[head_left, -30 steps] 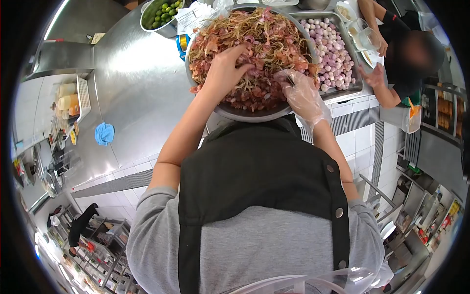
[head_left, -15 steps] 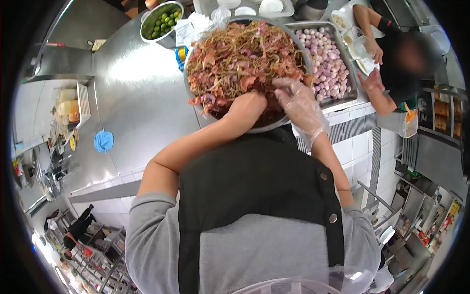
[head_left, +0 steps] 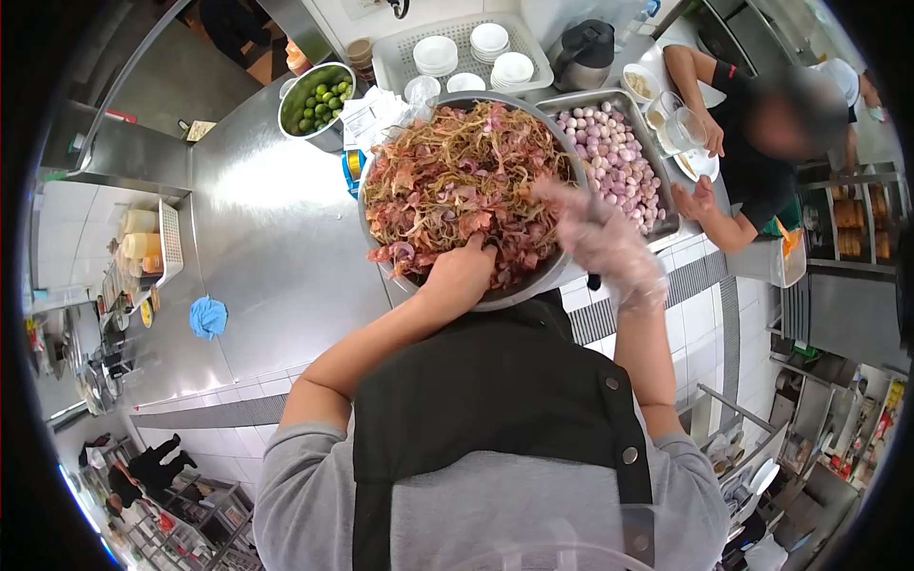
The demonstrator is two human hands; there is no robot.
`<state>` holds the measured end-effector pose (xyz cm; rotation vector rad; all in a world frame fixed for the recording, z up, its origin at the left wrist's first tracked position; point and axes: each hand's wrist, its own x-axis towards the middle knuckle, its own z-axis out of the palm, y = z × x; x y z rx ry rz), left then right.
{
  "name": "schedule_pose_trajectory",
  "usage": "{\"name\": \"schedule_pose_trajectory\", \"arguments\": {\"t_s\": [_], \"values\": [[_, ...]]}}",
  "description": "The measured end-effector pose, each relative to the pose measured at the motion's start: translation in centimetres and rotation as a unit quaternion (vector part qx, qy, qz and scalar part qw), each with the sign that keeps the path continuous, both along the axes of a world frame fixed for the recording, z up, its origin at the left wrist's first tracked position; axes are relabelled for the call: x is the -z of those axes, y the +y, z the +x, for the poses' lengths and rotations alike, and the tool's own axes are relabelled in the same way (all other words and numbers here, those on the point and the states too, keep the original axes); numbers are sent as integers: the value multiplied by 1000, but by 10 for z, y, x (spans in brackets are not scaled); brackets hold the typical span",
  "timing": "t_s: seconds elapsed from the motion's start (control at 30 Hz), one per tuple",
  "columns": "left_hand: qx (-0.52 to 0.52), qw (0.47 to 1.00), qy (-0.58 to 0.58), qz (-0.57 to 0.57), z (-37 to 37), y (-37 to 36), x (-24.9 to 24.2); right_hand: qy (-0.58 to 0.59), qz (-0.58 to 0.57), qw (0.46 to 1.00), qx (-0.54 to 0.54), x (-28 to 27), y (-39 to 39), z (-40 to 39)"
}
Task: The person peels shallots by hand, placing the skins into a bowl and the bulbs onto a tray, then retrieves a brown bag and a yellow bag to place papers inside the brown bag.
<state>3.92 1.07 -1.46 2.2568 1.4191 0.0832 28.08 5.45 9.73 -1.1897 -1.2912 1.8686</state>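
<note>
A large round metal bowl [head_left: 564, 276] in front of me is heaped with shallot skins and root ends [head_left: 466, 181]. My bare left hand [head_left: 462, 276] is at the bowl's near edge, its fingers curled and partly sunk in the peelings; what they hold is hidden. Over the bowl's right rim is my right hand [head_left: 614, 243], in a clear plastic glove and smeared by motion, so its fingers cannot be read. A dark streak shows near those fingers, too blurred to name. Right of the bowl, a metal tray [head_left: 671, 226] holds many peeled shallots [head_left: 619, 162].
A pot of green limes [head_left: 324, 100] stands at the back left, near a crate [head_left: 543, 71] of white bowls. A blue cloth [head_left: 208, 317] lies on the steel counter [head_left: 276, 257]. At the right, a co-worker's hands [head_left: 700, 200] are near a plate and clear containers.
My right hand has lifted out of the peelings and swung right over the rim. My left hand has shifted slightly left, still in the bowl. The view has tilted up, showing more at the back.
</note>
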Motion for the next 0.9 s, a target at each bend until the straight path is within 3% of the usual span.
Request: {"name": "schedule_pose_trajectory", "arguments": {"t_s": [0.07,0.13,0.2,0.27,0.33,0.4,0.53,0.63,0.7,0.73,0.77,0.8,0.83,0.9], "values": [[-2,999,-38,7,-8,-6,-2,151,-8,984,99,-1,10,5],[-38,971,-224,-75,-11,-1,-25,132,-20,979,156,-2,22,2],[-64,957,-260,-111,-10,0,-49,46,-10,985,167,12,37,1],[-139,902,-390,-123,-15,-1,-58,25,-34,993,106,14,44,-1],[-160,888,-412,-130,-23,2,-59,54,-50,992,104,11,35,-12],[-233,788,-526,-218,-31,6,-58,95,-68,986,117,16,30,-19],[-264,751,-575,-188,-39,8,-46,-2,-59,991,123,28,32,-24],[-247,729,-604,-206,-38,8,-51,-57,-64,996,32,34,29,-18],[-236,725,-612,-212,-38,6,-52,-180,52,978,-91,33,28,-25],[-228,698,-636,-237,-37,8,-51,-179,55,978,-91,52,33,-21],[-220,670,-658,-264,-37,7,-51,-258,250,925,-123,88,40,-12],[-219,670,-658,-263,-38,7,-52,-325,434,827,-149,83,42,-18],[-209,645,-676,-288,-38,8,-52,-326,435,826,-149,74,39,-18],[-198,619,-693,-312,-40,8,-52,-286,244,915,-148,50,31,-20]]}}
